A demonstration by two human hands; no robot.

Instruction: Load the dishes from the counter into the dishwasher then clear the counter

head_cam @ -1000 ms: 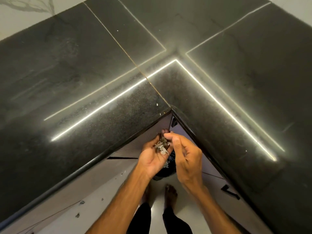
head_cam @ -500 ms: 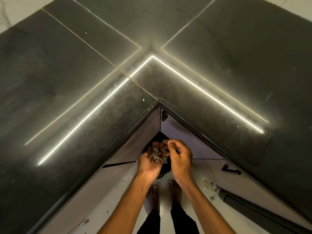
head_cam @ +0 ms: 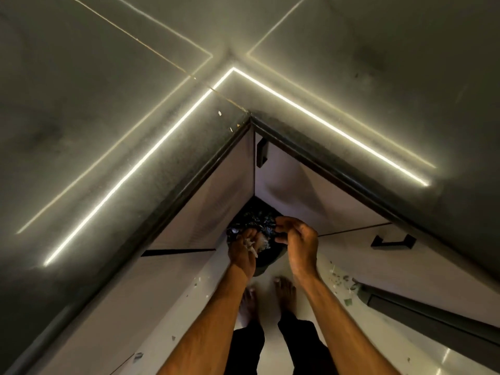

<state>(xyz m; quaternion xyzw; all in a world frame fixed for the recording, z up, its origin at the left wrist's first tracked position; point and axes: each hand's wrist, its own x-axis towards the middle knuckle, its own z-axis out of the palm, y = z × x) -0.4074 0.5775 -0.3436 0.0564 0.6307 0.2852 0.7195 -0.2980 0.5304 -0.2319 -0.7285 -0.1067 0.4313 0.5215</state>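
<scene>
Black trouser legs (head_cam: pixel 247 347) and two bare feet (head_cam: pixel 284 290) stand on the pale floor (head_cam: pixel 270 358) at the bottom centre of the frame. Both forearms reach up from there towards the middle. The left hand (head_cam: pixel 242 255) is cupped palm-up, its fingers curled round a small heap of pale scraps (head_cam: pixel 251 244). This heap sits just above the crinkled black bin bag (head_cam: pixel 254 217) in the floor corner. The right hand (head_cam: pixel 300 244) hangs just beside it to the right, fingers bent and thumb drawn towards the fingertips at the edge of the bag. Whether it pinches anything I cannot tell.

Small bits of litter (head_cam: pixel 341 280) lie scattered on the floor right of the hands, near a dark panel (head_cam: pixel 433 320) at the lower right. A few more bits lie at the lower left.

Beyond the bag two pale cabinet fronts (head_cam: pixel 216 198) meet in an inner corner. One black handle (head_cam: pixel 262 152) is high on the right-hand door, and another (head_cam: pixel 393 242) lies on a front at the right.

Above them the dark stone counter (head_cam: pixel 108 117) fills the upper half of the frame in an L. A bright strip of reflected light (head_cam: pixel 324 123) runs along both wings, and a few pale crumbs (head_cam: pixel 219 112) lie near the counter's inner corner.
</scene>
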